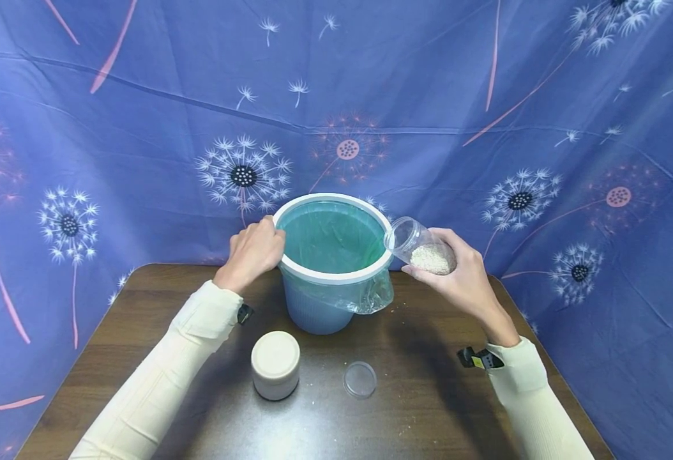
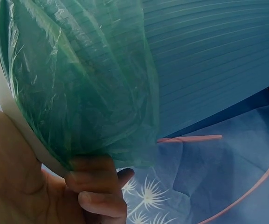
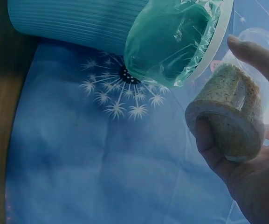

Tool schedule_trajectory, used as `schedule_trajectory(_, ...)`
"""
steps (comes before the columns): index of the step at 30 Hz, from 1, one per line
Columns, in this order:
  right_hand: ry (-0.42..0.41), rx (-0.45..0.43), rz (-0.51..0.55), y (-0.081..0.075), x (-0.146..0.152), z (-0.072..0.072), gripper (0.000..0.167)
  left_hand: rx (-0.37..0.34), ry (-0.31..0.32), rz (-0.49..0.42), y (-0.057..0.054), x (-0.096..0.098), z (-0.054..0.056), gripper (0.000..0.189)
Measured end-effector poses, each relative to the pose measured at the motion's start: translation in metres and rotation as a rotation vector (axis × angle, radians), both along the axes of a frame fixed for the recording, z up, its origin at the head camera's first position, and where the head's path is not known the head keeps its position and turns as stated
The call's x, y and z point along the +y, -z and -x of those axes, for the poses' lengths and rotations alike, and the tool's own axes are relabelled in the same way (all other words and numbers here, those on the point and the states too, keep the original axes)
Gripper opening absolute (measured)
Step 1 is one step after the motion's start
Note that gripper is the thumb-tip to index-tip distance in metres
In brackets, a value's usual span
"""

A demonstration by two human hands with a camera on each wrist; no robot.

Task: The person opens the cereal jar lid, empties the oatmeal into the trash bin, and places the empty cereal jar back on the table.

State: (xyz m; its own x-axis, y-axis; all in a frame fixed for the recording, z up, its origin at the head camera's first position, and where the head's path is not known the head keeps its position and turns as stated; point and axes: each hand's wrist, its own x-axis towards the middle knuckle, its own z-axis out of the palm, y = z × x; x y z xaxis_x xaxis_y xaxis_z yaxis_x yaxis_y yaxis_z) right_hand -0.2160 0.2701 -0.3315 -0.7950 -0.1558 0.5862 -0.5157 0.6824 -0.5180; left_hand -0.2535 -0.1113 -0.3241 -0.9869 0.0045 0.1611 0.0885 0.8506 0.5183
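A blue ribbed trash can [image 1: 316, 313] with a white rim stands at the far side of the table, lined with a thin green plastic bag [image 1: 333, 233] folded over its edge. My left hand [image 1: 254, 249] grips the can's left rim, its fingers curled against the bag in the left wrist view. In my right hand [image 1: 463, 271] is a clear plastic jar [image 3: 234, 102], lidless and partly filled with pale, grain-like bits [image 1: 433, 258]. The jar tilts with its mouth at the can's right rim. Its contents lie toward the bottom of the jar.
Nearer on the wooden table [image 1: 417, 421] stand a jar with a cream lid [image 1: 276, 355] and, to its right, a clear round lid [image 1: 360, 380] lying flat. A few pale crumbs dot the tabletop. A blue dandelion-print cloth [image 1: 158, 153] hangs behind the can.
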Motion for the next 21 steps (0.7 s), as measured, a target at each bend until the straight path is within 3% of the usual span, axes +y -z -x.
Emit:
schedule_trajectory(9, -0.072, 0.083, -0.081, -0.016, -0.010, 0.017, 0.073, 0.013, -0.007, -0.002, -0.001, 0.000, 0.000, 0.038)
schedule_trajectory(21, -0.120, 0.115, -0.185, -0.031, -0.020, 0.030, 0.075, 0.019, -0.002, -0.009, 0.001, -0.001, -0.002, 0.038)
